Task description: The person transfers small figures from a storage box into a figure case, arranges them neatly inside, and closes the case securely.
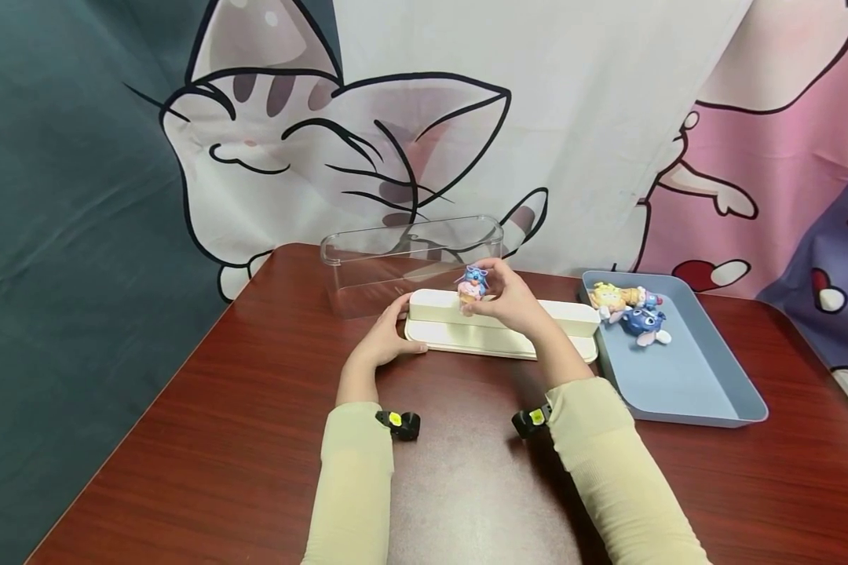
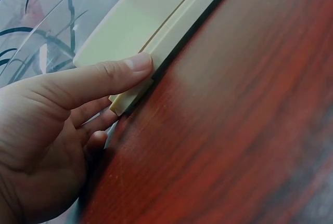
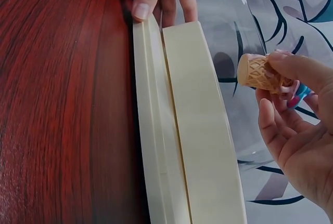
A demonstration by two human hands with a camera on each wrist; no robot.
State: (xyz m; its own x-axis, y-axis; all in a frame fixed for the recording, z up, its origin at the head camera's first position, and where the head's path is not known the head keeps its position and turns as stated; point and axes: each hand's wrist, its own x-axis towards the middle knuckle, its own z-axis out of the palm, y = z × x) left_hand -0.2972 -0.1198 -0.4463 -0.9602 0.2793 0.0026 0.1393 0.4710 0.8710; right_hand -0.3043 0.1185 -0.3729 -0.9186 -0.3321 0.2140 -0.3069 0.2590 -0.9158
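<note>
A long cream two-step display base [image 1: 491, 339] lies on the table. My left hand [image 1: 381, 337] grips its left end, the thumb [image 2: 139, 64] on the front edge and the other fingers behind and under the end. Over the upper step, my right hand [image 1: 514, 302] pinches a small ice-cream-cone figurine [image 1: 473, 284] between thumb and fingers. The figurine has a blue character on top, pink below it and a tan waffle cone [image 3: 256, 72]. In the right wrist view the cone's flat bottom shows, held close beside the upper step; the fingers partly hide its top.
Behind the base stands a clear plastic cover [image 1: 353, 282], near the patterned cloth backdrop [image 1: 438, 47]. At the base's right end a blue-grey tray [image 1: 678, 384] holds a yellow cone figurine [image 1: 608, 297] and a dark blue figurine [image 1: 643, 320]. Reddish-brown wood forms the table [image 1: 254, 424].
</note>
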